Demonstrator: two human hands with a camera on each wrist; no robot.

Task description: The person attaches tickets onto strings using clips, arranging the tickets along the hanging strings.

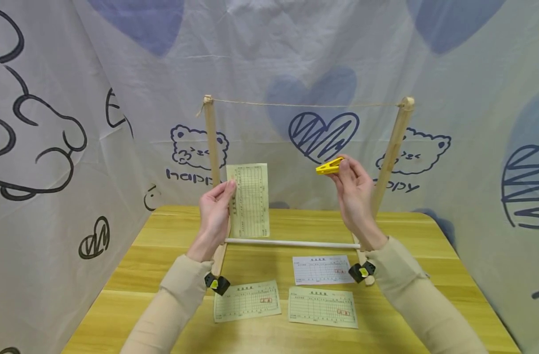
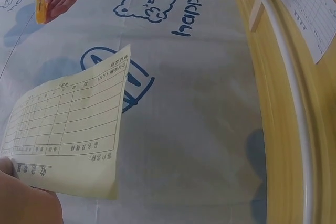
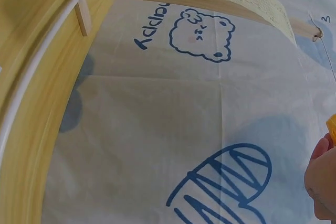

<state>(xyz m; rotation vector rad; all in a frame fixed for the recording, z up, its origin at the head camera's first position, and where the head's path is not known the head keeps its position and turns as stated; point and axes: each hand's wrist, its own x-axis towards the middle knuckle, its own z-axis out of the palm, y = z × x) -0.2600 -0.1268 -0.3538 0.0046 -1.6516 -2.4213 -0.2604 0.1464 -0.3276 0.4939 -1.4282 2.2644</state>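
In the head view my left hand (image 1: 215, 209) pinches a pale yellow printed receipt form (image 1: 252, 201) by its left edge and holds it up on end. The form's table lines show in the left wrist view, where it bends slightly. Opposite, my right hand (image 1: 353, 191) pinches a yellow clothespin (image 1: 330, 166) between thumb and fingers, its tip pointing left. Both hands are raised below a thin string (image 1: 305, 104) tied between two wooden posts. At the right edge of the right wrist view only part of the clothespin (image 3: 331, 124) shows.
Two pale yellow forms (image 1: 247, 301) (image 1: 323, 307) and a white form (image 1: 320, 269) lie on the wooden table (image 1: 141, 295). A white rod (image 1: 291, 243) joins the frame's left post (image 1: 212, 142) and right post (image 1: 393, 142) low down. A printed curtain (image 1: 252, 39) hangs behind.
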